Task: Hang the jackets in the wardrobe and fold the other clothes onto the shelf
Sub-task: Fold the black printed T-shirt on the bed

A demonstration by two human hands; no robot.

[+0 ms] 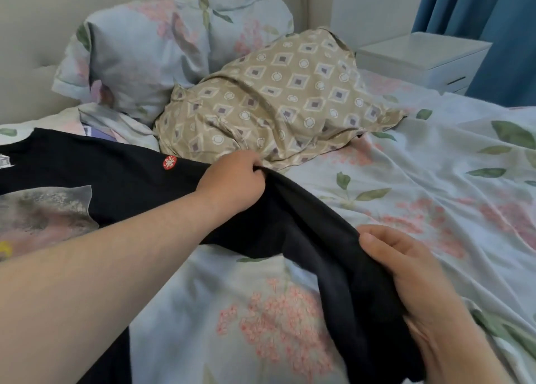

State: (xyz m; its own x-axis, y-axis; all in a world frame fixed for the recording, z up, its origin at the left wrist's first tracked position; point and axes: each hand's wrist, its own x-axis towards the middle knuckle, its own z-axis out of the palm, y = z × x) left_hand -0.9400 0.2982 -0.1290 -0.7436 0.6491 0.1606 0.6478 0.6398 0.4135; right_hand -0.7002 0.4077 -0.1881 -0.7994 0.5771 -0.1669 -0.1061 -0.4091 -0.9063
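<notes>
Both hands grip a black printed cotton T-shirt (139, 177) mid-frame: left hand (232, 180) fingers curled into a fold, right hand (412, 270) fingers clasping its hem.

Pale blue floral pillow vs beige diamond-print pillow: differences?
Print: the pale blue floral pillow shows pink flowers and green leaves; the beige diamond-print pillow shows diamonds and circles. Pose: the floral one leans upright against the padded headboard; the beige one slumps lower, in front of it. Both are creased fabric.
</notes>
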